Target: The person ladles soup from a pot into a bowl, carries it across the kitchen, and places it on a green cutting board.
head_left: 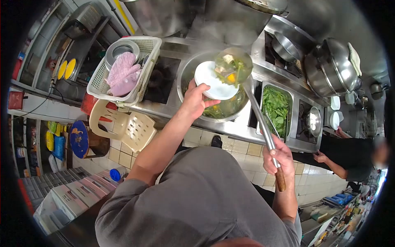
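Note:
My left hand (193, 101) grips a white bowl (212, 82) by its near left edge, over a wide metal pot (184, 94) of steaming soup with greens in it. In my right hand (281, 158) is the long metal handle, wooden at its end, of a large ladle (242, 61). Broth, leafy greens and pale and orange chunks fill the ladle's scoop, which overlaps the bowl's right rim in this view. To the right of the pot, a metal tray (291, 103) contains leafy greens (273, 105).
A white basket (96, 82) at left carries pink oven mitts (123, 72) and metal containers. Tall pots (230, 22) stand behind. A beige plastic chair (133, 127) is below the counter. At right, a person in black (341, 152) stands near a wok (314, 121).

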`<state>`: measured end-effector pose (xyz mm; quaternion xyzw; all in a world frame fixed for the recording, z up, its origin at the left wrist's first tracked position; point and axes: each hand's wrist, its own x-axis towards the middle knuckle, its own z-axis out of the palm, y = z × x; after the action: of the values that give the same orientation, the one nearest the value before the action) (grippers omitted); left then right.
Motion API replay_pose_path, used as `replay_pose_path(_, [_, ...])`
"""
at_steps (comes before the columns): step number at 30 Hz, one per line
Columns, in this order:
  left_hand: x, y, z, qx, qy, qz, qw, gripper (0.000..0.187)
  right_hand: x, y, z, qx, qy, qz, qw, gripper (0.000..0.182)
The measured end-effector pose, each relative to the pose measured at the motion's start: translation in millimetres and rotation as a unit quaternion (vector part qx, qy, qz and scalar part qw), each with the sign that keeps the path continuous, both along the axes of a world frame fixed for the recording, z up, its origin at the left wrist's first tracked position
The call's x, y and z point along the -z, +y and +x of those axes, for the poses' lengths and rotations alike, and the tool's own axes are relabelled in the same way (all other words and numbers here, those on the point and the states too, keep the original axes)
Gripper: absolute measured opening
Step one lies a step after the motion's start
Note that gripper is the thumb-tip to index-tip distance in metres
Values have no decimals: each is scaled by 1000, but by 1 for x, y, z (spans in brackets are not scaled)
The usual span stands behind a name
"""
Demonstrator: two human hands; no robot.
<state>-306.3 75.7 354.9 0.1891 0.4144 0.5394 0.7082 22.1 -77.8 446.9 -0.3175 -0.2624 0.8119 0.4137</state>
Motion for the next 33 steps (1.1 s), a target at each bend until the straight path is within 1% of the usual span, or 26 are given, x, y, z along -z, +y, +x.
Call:
replay_pose_path(2, [-5, 3, 4, 2, -3, 0, 1000, 74, 0, -5, -5, -7, -44, -18, 999, 75])
replay_pose_path(4, [-5, 4, 1, 2, -9, 16, 1000, 72, 2, -9, -9, -17, -68, -29, 997, 76])
replay_pose_path(8, [13, 8, -15, 14, -41, 50, 998, 69, -1, -12, -17, -74, -168, 36, 982, 76])
replay_pose_path(9, [18, 8, -19, 19, -50, 58, 997, 69, -5, -12, -18, -93, -195, 46, 975, 79])
replay_pose_path(12, [18, 6, -24, 28, -75, 77, 994, 66, -12, -15, -19, -128, -249, 108, 954, 82])
replay_pose_path(16, [20, 7, -29, 44, -105, 104, 988, 65, -23, -16, -20, -131, -272, 102, 948, 84])
replay_pose_path(21, [26, 15, -30, 41, -104, 116, 987, 67, -32, -18, -20, -132, -330, 108, 929, 84])
replay_pose_path(24, [22, 19, -32, 53, -129, 139, 980, 66, -27, -18, -14, -143, -457, 216, 851, 84])
replay_pose_path(27, [23, 29, -39, 66, -165, 151, 973, 63, -29, -8, -24, -96, -524, 269, 803, 84])
replay_pose_path(28, [25, 31, -43, 67, -175, 150, 971, 63, -41, -4, -31, -89, -529, 236, 810, 83])
replay_pose_path(30, [19, 38, -49, 50, -167, 162, 971, 62, -47, 0, -32, -41, -476, 257, 840, 82])
replay_pose_path(33, [15, 43, -72, 24, -183, 186, 965, 63, -66, 0, -34, 5, -399, 169, 901, 81])
